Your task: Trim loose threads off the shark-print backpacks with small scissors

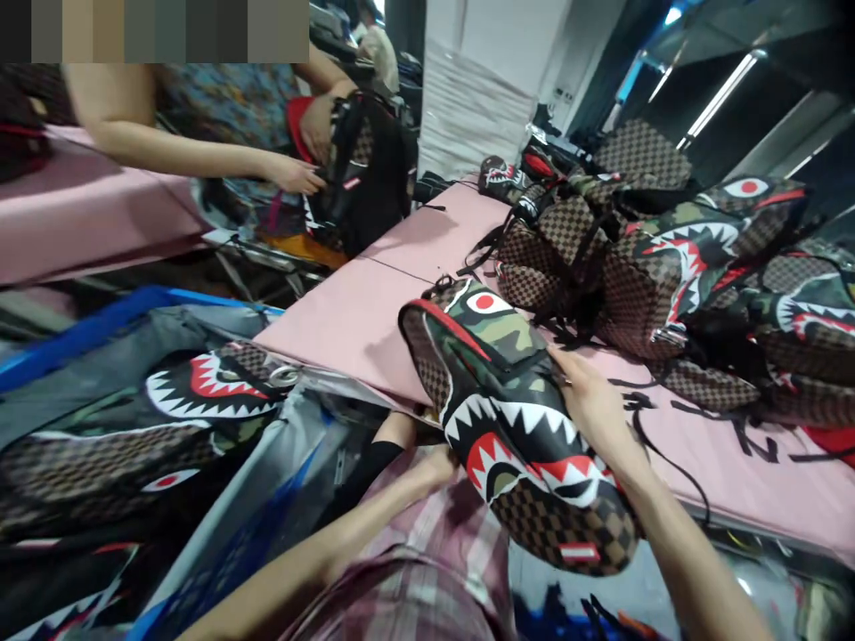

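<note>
A backpack [527, 427] with a shark-mouth print, camouflage patches and brown checks is tilted over the near edge of the pink table [354, 329]. My right hand [581, 392] grips its right side, the fingers partly hidden behind it. On the lower left side, my left hand [441, 467] is closed at the bag's edge; most of its fingers are out of sight behind the bag. The bag's red-trimmed zip line and a red eye face upward, and a small red-and-white label sits near its lower end.
Piled bags [621, 258] with loose black straps cover the table's right side. To my left stands a blue-rimmed, grey-lined bin [200, 303] holding more shark-print bags. Across from me, a person's hand [294, 174] is on a black backpack [374, 178].
</note>
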Demonstrator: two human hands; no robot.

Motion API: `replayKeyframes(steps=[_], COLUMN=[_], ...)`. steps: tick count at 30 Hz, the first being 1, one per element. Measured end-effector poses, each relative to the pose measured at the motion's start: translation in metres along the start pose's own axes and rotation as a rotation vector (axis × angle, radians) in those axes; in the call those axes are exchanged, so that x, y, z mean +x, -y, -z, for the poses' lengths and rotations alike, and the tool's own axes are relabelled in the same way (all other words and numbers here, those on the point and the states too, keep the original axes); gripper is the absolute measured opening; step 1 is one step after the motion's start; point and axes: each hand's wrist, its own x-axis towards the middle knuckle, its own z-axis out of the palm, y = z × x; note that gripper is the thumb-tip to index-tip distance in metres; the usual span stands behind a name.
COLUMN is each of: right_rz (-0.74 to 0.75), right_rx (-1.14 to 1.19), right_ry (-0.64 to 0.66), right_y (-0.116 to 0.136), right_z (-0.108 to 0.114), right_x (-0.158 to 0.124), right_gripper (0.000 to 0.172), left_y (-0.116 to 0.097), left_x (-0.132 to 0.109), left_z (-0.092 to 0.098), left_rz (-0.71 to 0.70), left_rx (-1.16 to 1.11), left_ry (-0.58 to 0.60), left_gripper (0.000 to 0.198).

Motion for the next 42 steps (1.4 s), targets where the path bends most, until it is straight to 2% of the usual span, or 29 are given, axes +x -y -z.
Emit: replayKeyframes(steps=[2,4,5,7,8,9,10,12,15,17,21,25,28,30,32,35,37,39,41,42], right_rz=[-0.004,-0.023,-0.034,-0.048,-0.047,-0.039,-0.027,-0.006,0.010,0.021,0.056,0.099,0.213,0.347,0.461,0.487,0.453,0.425,0.390,0.355], right_rx=[-0.166,-0.248,-0.264,-0.271,-0.271,-0.271,-0.275,-0.293,-0.327,-0.347,-0.367,-0.342,-0.271,-0.201,-0.113,0.034,0.152,0.296,0.420,0.467], right_ry=[0.046,0.038,0.028,0.020,0.023,0.028,0.032,0.030,0.006,-0.011,-0.045,-0.122,-0.220,-0.263,-0.267,-0.243,-0.232,-0.218,-0.200,-0.194], right_y=[0.018,0.026,0.027,0.027,0.028,0.029,0.030,0.034,0.038,0.037,0.036,0.033,0.029,0.029,0.032,0.038,0.038,0.034,0.027,0.022], right_z=[-0.012,-0.019,-0.021,-0.020,-0.019,-0.018,-0.018,-0.019,-0.023,-0.025,-0.030,-0.035,-0.036,-0.036,-0.034,-0.029,-0.025,-0.020,-0.016,-0.015], right_x=[0.015,0.022,0.023,0.022,0.020,0.017,0.014,0.008,0.002,0.000,-0.001,-0.005,-0.005,-0.001,0.005,0.017,0.022,0.024,0.020,0.016], right_gripper=[0.053,0.054,0.054,0.053,0.053,0.054,0.056,0.057,0.057,0.058,0.059,0.058,0.059,0.063,0.064,0.056,0.045,0.030,0.018,0.016], left_y=[0.009,0.005,-0.003,-0.028,-0.042,-0.057,-0.069,-0.086,-0.095,-0.096,-0.108,-0.126,-0.132,-0.130,-0.123,-0.109,-0.093,-0.070,-0.040,-0.025], left_x=[-0.018,-0.034,-0.037,-0.032,-0.023,-0.012,0.000,0.023,0.041,0.043,0.041,0.046,0.046,0.042,0.037,0.033,0.039,0.054,0.077,0.088], left_z=[0.018,0.049,0.069,0.109,0.126,0.141,0.153,0.168,0.176,0.178,0.186,0.195,0.196,0.192,0.184,0.174,0.179,0.196,0.216,0.224], left_rz=[0.007,0.017,0.014,-0.051,-0.125,-0.215,-0.290,-0.370,-0.374,-0.382,-0.460,-0.393,-0.384,-0.419,-0.446,-0.491,-0.495,-0.370,-0.069,0.133], left_rx=[-0.073,-0.126,-0.143,-0.123,-0.052,0.040,0.145,0.351,0.549,0.575,0.536,0.591,0.647,0.627,0.576,0.485,0.407,0.222,-0.183,-0.489], left_ry=[0.115,0.109,0.046,-0.315,-0.456,-0.529,-0.547,-0.467,-0.257,-0.160,-0.031,0.169,0.192,0.130,0.003,-0.248,-0.452,-0.678,-0.831,-0.829], left_gripper=[0.026,0.029,0.030,0.032,0.033,0.032,0.032,0.036,0.045,0.041,0.016,0.017,0.014,0.015,0.016,0.016,0.017,0.015,0.013,0.014])
